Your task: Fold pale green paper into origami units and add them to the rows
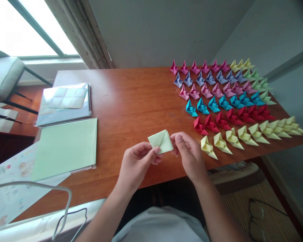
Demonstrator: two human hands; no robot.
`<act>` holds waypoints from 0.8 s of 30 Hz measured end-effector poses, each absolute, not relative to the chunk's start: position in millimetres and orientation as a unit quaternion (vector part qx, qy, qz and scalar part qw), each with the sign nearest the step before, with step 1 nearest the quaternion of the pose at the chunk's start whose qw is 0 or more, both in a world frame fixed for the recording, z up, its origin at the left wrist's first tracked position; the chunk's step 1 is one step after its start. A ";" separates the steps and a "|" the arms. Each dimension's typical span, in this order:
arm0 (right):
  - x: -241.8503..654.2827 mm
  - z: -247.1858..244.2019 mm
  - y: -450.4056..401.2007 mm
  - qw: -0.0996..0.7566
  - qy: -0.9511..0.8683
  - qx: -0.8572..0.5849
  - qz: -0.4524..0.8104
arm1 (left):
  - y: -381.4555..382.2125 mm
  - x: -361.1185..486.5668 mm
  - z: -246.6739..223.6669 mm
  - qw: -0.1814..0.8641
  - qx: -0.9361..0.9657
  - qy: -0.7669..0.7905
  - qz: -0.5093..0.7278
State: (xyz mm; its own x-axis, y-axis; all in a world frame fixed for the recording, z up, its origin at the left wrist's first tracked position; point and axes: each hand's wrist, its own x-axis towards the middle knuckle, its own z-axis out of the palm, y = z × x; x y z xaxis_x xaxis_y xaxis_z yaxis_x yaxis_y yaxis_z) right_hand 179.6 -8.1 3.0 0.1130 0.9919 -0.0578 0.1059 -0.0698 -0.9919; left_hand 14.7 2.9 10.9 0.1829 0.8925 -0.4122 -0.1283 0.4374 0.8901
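A small square of folded pale green paper (163, 142) is held up just above the near edge of the table, with diagonal folds facing me. My left hand (138, 161) pinches its lower left side, thumb on the front and fingers behind. Close to the paper's right edge is my right hand (189, 153), its fingers curled in and the thumb against the index finger. Whether those fingertips grip anything is hard to see. Just right of this hand stands a pale yellow folded-paper boat shape (208, 148).
Rows of folded-paper shapes in red (212, 123), blue (213, 105), pink and purple fill the right of the wooden table (131, 101). At left lie a pale green paper pack (68, 148), a wrapped stack (65, 112) and a printed sheet (10, 171). A white cable (69, 198) curves at lower left.
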 end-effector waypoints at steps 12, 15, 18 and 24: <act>182.3 10.0 -8.3 0.418 -0.618 -0.607 0.272 | 0.8 14.9 11.0 0.670 0.411 0.503 0.359; 183.9 11.6 -8.0 0.413 -0.645 -0.598 0.237 | 0.6 14.4 9.8 0.665 0.424 0.496 0.365; 185.4 14.5 -6.6 0.417 -0.620 -0.591 0.304 | 0.9 14.2 9.2 0.666 0.417 0.499 0.365; 185.3 16.7 0.3 0.423 -0.564 -0.576 0.414 | 0.9 14.7 11.7 0.711 0.382 0.492 0.328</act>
